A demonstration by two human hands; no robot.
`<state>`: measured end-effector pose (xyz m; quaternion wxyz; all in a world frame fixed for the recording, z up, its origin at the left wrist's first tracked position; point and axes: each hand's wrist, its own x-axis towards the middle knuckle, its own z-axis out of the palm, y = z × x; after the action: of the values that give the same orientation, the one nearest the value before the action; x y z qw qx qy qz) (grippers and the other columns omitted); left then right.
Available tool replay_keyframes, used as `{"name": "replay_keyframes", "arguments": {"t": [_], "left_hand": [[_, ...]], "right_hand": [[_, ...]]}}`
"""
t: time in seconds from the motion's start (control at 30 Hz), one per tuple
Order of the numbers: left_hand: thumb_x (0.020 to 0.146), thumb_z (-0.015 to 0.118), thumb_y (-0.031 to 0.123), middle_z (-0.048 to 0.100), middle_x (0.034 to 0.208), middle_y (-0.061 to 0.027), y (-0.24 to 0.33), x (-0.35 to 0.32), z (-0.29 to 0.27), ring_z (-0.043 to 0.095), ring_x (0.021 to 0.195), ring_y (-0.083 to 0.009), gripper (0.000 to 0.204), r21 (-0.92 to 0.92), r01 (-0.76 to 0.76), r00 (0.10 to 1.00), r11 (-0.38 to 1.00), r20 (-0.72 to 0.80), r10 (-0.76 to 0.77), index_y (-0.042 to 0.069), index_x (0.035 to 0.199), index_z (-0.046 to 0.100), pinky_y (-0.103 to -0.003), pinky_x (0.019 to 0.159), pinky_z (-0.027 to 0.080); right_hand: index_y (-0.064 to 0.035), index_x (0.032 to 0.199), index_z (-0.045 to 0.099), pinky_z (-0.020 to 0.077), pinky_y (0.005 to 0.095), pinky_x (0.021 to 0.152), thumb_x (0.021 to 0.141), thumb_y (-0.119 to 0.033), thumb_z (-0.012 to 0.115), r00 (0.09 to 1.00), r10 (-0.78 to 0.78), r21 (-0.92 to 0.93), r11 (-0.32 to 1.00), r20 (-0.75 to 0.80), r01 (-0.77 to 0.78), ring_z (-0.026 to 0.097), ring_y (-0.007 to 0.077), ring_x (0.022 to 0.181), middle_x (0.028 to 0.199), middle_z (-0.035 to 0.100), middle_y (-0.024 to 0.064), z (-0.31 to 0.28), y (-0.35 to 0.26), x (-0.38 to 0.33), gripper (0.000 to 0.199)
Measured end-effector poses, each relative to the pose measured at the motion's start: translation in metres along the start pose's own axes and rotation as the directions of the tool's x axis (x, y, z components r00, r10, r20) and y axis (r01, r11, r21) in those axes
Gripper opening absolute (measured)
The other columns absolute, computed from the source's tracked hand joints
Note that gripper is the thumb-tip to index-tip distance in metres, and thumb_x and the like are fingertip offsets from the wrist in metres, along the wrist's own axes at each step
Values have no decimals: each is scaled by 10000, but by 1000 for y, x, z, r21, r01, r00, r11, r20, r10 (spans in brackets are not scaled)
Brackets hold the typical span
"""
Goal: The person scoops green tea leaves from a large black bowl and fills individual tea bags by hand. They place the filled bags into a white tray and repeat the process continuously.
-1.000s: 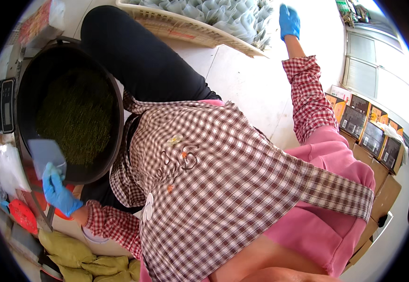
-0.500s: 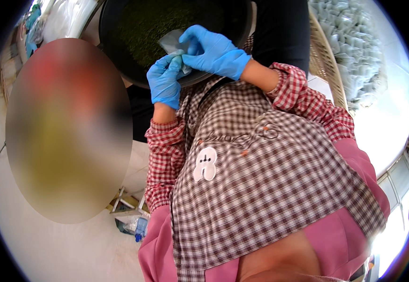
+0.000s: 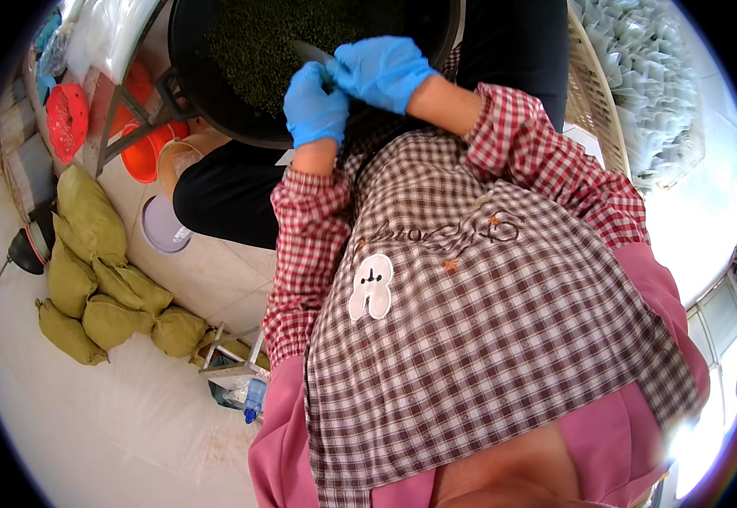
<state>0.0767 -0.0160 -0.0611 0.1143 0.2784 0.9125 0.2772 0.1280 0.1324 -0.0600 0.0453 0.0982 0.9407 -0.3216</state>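
Both of my hands wear blue gloves and meet over the near rim of a wide black pot (image 3: 184, 80) holding small green grains (image 3: 258, 51). Between my fingers is a small translucent plastic bag (image 3: 308, 52), its pale corner sticking out past them over the grains. My left hand (image 3: 314, 108) is closed on the bag's near part. Folded over from the right, my right hand (image 3: 385, 72) pinches it at the same spot. Most of the bag is hidden by the fingers, so whether anything is inside cannot be seen.
A woven basket (image 3: 595, 93) stands on the right, beside a heap of translucent small bags (image 3: 639, 93). Several olive sacks (image 3: 119, 313) lie on the floor at left, near a grey lid (image 3: 165, 224). Beyond are an orange bucket (image 3: 142, 157) and a metal frame (image 3: 102, 118).
My hands have drawn closer together, the left moving slightly right and the right folding over the bag. Less of the bag shows. The blurred patch at left is gone, revealing sacks and buckets.
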Motion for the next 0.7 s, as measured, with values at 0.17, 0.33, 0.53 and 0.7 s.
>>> {"name": "replay_keyframes", "arguments": {"t": [0.17,0.33,0.53,0.7], "left_hand": [[769,642,145,546,997,-134,-8,10,8,592,828,-324,294,382,-72,997,921,17,70,117,1049,555,-410,638,496],[762,671,210,656,859,-192,-31,26,-6,625,815,-412,306,189,80,984,979,139,-107,151,1054,599,-421,690,510],[791,697,368,630,863,-129,-37,36,-20,587,563,-165,519,-513,551,819,659,486,-307,-25,1105,571,-273,400,485],[883,599,302,642,906,-150,-63,74,-55,634,599,-204,406,-401,637,771,659,341,-538,-27,1120,565,-291,485,522]], "right_hand": [[-91,706,665,460,437,481,803,-243,512,952,64,-246,969,300,13,614,291,585,683,632,130,-5,-9,7,237],[-129,896,686,520,368,618,850,-371,540,968,-140,33,990,210,136,642,274,678,735,654,97,-7,-12,6,286],[-128,1121,580,447,417,860,818,-245,637,759,-422,-297,904,-496,308,605,247,931,1028,625,87,11,3,23,329],[-74,980,596,475,338,748,838,-167,601,902,-167,-65,986,-397,154,589,180,813,884,612,66,32,34,40,170]]}}
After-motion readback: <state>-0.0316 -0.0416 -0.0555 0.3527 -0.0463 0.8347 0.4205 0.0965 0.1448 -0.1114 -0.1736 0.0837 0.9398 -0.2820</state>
